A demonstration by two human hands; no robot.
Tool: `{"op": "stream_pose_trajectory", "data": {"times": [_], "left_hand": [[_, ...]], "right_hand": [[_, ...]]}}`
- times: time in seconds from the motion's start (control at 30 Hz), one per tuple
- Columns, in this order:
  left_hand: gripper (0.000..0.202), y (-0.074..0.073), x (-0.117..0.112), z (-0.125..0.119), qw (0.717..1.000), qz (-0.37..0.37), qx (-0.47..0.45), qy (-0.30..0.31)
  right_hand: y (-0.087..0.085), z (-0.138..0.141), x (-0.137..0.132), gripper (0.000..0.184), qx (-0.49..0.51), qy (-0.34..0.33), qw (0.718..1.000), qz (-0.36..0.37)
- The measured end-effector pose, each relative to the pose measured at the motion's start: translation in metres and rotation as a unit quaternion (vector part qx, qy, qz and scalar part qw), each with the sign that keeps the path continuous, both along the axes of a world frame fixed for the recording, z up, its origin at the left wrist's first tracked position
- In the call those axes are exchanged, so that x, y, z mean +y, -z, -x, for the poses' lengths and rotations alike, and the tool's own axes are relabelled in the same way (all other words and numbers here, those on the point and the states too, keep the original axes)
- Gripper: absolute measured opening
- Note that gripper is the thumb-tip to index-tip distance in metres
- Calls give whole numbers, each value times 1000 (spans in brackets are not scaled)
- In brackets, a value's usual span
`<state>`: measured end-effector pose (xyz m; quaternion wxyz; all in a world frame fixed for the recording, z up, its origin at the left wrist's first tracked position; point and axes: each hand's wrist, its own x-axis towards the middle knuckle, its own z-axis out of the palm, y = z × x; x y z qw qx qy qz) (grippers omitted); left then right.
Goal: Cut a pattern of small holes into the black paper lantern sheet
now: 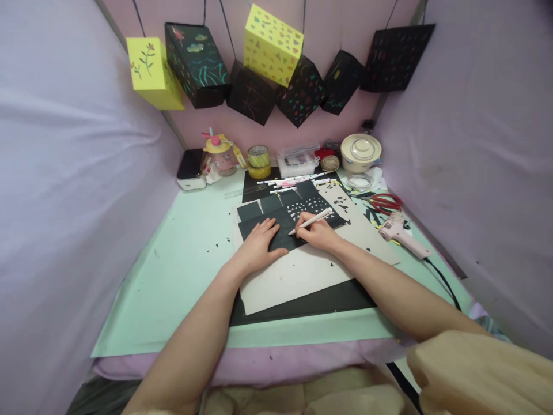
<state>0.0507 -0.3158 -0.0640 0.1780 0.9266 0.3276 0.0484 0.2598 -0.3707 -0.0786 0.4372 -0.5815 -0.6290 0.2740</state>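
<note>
A black paper sheet (280,229) lies on a pale board (276,288), with folded tabs along its far edge and many small cut-out holes in its right part. My left hand (259,245) rests on the sheet's left side, fingers spread flat. Pinched in my right hand (317,231) is a slim white pen-shaped craft knife (319,217), its tip down at the paper just left of the holes. Small black scraps (341,203) are scattered on the board right of the sheet.
White markers (294,183) lie beyond the sheet. A pink glue gun (404,236) and red-handled scissors (386,203) sit at right. Tape rolls (258,161), a plastic box (297,163), a pink bottle (221,158) and a lidded bowl (361,151) line the back. Paper lanterns (273,43) hang above.
</note>
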Motion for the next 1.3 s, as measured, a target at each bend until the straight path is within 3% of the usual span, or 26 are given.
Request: {"op": "stream_pose_trajectory", "data": {"times": [0.33, 0.8, 1.3], "left_hand": [[75, 4, 2, 0, 1000, -3, -7, 1], [74, 2, 0, 0, 1000, -2, -5, 1], [76, 5, 2, 1, 1000, -9, -4, 8]], "right_hand": [[2, -1, 0, 11, 4, 19, 1000, -6], [-1, 2, -3, 8, -4, -11, 1000, 14], [2, 0, 0, 8, -24, 36, 999, -7]]}}
